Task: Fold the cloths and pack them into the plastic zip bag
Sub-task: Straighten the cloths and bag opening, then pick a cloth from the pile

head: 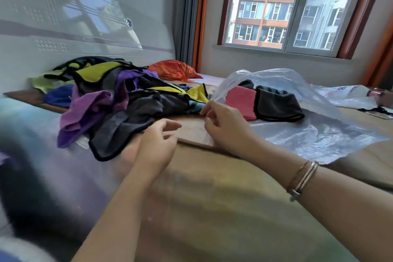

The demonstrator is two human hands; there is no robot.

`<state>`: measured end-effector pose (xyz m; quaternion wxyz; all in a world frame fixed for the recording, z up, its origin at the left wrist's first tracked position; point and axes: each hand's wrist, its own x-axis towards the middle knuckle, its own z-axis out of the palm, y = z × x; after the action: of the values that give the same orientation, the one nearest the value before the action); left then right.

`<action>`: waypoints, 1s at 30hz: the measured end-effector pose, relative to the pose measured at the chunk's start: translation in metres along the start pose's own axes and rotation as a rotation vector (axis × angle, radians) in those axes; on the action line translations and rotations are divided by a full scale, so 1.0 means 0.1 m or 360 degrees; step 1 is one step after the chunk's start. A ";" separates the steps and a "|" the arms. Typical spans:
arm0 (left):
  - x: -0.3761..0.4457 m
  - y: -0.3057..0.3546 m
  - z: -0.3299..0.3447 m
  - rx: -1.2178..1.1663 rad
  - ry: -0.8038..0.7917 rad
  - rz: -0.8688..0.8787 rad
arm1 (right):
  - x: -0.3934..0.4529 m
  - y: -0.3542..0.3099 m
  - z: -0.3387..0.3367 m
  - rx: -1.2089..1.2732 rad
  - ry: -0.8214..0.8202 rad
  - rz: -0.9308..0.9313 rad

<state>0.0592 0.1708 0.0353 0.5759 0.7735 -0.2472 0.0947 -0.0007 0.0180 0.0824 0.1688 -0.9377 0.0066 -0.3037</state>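
Packing is judged to be the step in hand: the plastic zip bag (297, 125) lies on the wooden board (191, 132), its mouth lifted, with a folded pink cloth (241, 101) and a folded grey cloth (276, 105) seen inside or under its raised upper sheet; which of the two cannot be settled. The bag's mouth edge is pinched and held up by the right hand (223, 125), on whose wrist bangles (302, 178) are worn. The left hand (157, 142) is held just beside the pile, fingers loosely curled, nothing grasped. A heap of unfolded cloths (119, 102), purple, grey, yellow and blue, is noted left of the bag, touching the board. An orange bundle (174, 69) is seen farther back, below the window (297, 6). Much of the task is judged outstanding. The next move is expected to call for one cloth being drawn from the heap and flattened on the bare board for folding.
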 end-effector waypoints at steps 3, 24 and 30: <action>0.14 -0.17 -0.13 0.0029 0.0094 -0.0067 | 0.25 -0.14 0.51 0.0094 -0.0169 0.0015; 0.82 -0.94 -0.18 0.0175 0.0315 -0.0377 | 1.98 0.02 1.70 -0.0213 -0.0314 0.0352; 0.90 -0.94 -0.09 0.0235 0.0313 -0.0454 | 2.16 0.16 1.68 -0.0276 -0.0447 0.0357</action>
<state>0.1836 0.1750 -0.0026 0.5466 0.8278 -0.0699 0.1052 0.2730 0.0307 0.0729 0.1195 -0.9752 0.1137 -0.1476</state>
